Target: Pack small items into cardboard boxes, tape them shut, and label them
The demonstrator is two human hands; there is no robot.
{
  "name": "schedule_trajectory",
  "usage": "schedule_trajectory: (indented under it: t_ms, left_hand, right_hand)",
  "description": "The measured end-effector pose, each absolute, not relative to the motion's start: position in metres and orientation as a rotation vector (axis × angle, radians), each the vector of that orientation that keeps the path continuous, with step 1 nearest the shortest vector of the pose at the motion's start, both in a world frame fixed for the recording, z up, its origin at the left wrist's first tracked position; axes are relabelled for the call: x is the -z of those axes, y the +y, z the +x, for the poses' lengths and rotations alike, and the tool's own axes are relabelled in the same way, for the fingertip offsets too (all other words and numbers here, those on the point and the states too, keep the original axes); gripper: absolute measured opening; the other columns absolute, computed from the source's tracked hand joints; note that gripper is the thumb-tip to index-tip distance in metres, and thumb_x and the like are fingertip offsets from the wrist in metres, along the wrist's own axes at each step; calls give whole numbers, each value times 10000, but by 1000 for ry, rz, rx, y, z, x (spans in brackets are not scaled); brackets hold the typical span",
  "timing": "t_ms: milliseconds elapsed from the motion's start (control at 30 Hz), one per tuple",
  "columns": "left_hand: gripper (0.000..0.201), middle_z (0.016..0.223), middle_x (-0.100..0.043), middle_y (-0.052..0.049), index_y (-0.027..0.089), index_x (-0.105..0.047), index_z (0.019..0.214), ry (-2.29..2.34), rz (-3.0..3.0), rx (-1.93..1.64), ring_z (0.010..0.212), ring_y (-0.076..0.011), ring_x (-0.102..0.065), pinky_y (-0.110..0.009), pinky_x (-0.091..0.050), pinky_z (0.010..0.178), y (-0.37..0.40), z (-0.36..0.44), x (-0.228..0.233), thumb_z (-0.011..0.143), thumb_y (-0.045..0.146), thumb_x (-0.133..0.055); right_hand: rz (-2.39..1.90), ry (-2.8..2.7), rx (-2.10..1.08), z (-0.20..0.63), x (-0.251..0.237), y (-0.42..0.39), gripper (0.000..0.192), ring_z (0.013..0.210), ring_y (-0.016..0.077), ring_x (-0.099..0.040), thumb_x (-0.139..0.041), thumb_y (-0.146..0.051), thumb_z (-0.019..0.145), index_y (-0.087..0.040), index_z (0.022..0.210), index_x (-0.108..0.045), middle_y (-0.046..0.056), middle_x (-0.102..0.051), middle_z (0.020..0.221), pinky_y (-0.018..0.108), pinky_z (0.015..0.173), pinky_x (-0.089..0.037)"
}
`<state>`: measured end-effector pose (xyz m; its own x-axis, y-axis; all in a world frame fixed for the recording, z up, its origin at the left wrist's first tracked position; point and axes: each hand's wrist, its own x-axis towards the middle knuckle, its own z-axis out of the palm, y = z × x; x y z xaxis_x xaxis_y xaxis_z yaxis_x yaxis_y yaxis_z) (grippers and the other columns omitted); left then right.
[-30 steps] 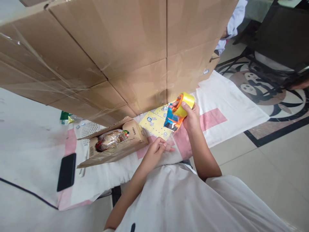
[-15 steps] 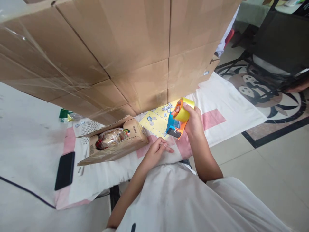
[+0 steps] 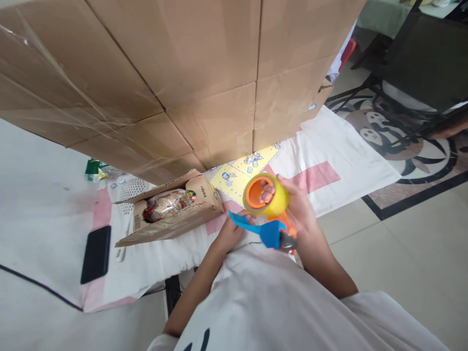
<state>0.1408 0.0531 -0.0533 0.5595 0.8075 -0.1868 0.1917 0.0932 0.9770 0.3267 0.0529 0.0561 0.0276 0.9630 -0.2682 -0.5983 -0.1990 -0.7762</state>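
Note:
A tape dispenser [image 3: 271,235] with a blue and orange body and a yellow roll of tape is in my right hand [image 3: 302,212], closed around it near my lap. Fingertips of that hand show through the roll's orange core. My left hand [image 3: 231,233] is just left of the dispenser, whose blue part covers most of its fingers; whether they hold anything I cannot tell. To the left of that hand an open cardboard box [image 3: 190,210] lies with its flaps spread. Inside it sits a clear-wrapped packet [image 3: 168,204] with red and green print.
A wall of stacked, taped cartons [image 3: 204,63] stands behind the box. A black phone [image 3: 95,254] lies at the left on the pink and white cloth [image 3: 157,263]. A dark chair [image 3: 427,63] stands at the far right, with part of another person's limb beside it.
My right hand has brought the tape dispenser closer to my body and turned it, so the roll's core faces me. The dispenser now overlaps my left hand. The box has not moved.

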Motion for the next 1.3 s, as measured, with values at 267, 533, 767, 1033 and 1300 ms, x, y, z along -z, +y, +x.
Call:
schedule_trajectory:
  t_ms: [267, 533, 767, 1033, 1300]
  left_hand:
    - [434, 809, -765, -58, 157, -682, 1060, 827, 1309, -587, 682, -176, -699, -304, -525, 739, 42, 138, 38, 1009, 543, -491]
    - [580, 733, -758, -89, 116, -686, 1031, 881, 1077, -718, 559, -175, -659, -314, -477, 643, 44, 138, 23, 891, 674, -612]
    - [570, 717, -759, -79, 115, -699, 1070, 915, 1038, -797, 582, -184, -675, -334, -522, 689, 40, 133, 24, 887, 650, -632]
    - [454, 860, -786, -68, 171, -714, 1099, 961, 1395, -677, 801, -200, -738, -331, -542, 849, 30, 120, 18, 1020, 545, -470]
    - [640, 1018, -790, -142, 161, -521, 1429, 887, 1070, -696, 665, -188, -716, -346, -548, 762, 1, 101, 40, 977, 615, -519]
  right_hand:
    - [-1022, -686, -723, 401, -15, 116, 270, 743, 212, -707, -690, -481, 847, -211, 860, -674, 26, -711, 784, 385, 777, -604]
    - [-1246, -834, -909, 421, 38, 148, 415, 796, 198, -703, -720, -529, 831, -202, 1072, -634, 73, -781, 1021, 334, 717, -567]
    - [-1829, -791, -200, 420, 24, 125, 505, 882, 245, -620, -802, -554, 729, -187, 986, -569, 84, -649, 951, 424, 818, -533]
    - [-1190, -1706, -1059, 332, -8, 46, 198, 860, 196, -635, -662, -422, 938, -227, 960, -685, 57, -679, 970, 341, 744, -516]
    - [-913, -2381, -696, 308, -70, 62, 251, 789, 202, -568, -538, -183, 990, -210, 785, -681, 45, -655, 768, 370, 725, -438]
